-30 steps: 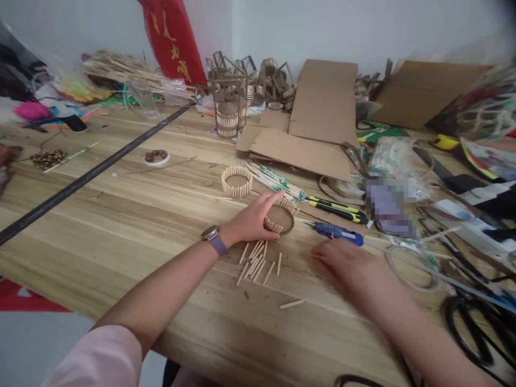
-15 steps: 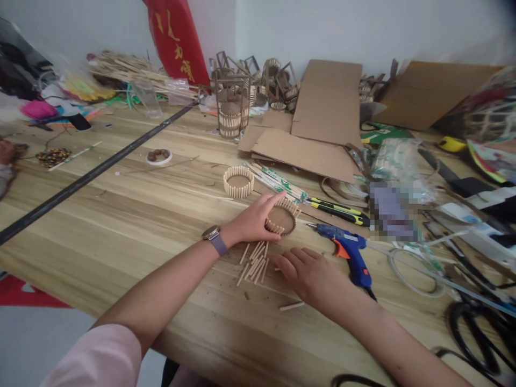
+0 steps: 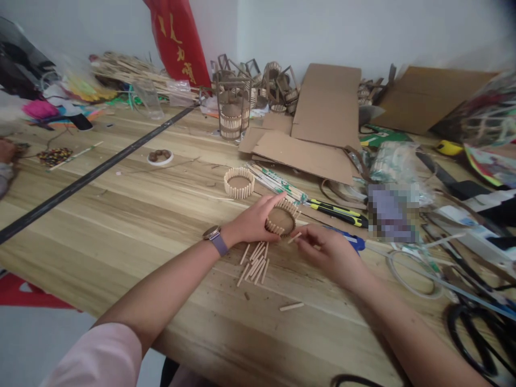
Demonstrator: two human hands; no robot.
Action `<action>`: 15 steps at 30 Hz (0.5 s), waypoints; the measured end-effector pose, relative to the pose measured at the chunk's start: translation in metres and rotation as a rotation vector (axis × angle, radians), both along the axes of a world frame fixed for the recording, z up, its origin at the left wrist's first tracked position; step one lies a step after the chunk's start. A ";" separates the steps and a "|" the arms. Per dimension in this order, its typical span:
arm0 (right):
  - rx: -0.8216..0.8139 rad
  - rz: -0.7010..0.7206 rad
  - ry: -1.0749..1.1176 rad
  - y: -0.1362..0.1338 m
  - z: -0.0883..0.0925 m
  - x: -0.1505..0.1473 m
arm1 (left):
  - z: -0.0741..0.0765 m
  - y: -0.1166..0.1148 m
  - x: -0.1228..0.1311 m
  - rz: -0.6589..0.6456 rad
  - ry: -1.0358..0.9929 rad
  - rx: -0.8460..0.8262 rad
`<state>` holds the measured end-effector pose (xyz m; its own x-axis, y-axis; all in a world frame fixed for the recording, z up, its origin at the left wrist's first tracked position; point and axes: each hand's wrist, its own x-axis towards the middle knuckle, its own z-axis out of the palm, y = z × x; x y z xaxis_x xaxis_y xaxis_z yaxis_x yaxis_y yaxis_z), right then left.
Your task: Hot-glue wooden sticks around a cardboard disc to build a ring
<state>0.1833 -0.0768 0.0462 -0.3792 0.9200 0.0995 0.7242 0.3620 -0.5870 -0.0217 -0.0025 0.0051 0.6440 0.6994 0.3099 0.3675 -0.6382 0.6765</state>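
My left hand (image 3: 252, 221) curls around the left side of a round cardboard disc edged with short wooden sticks (image 3: 281, 219) and holds it on the wooden table (image 3: 121, 226). My right hand (image 3: 328, 252) pinches one short wooden stick (image 3: 294, 237) and holds it beside the disc's lower right edge. A loose heap of several short sticks (image 3: 253, 260) lies just in front of the disc. The blue glue gun (image 3: 355, 242) lies mostly hidden behind my right hand.
A finished stick ring (image 3: 239, 181) stands behind the disc, a single stick (image 3: 291, 306) lies near the front. A yellow-black utility knife (image 3: 338, 210), cardboard sheets (image 3: 310, 145), stick baskets (image 3: 233, 113), a small dish (image 3: 160, 156) and black scissors (image 3: 479, 333) crowd the back and right.
My right hand left the glue gun, reached to the stick heap, picked up one stick and brought it up to the disc. My left hand has stayed on the disc.
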 end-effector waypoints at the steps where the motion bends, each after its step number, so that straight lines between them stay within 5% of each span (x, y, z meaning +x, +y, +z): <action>1: -0.023 -0.020 0.005 0.002 -0.002 -0.002 | -0.001 0.000 0.000 0.000 -0.001 0.002; 15: -0.115 -0.133 0.041 0.014 -0.010 -0.015 | -0.007 0.003 0.001 -0.017 -0.043 0.028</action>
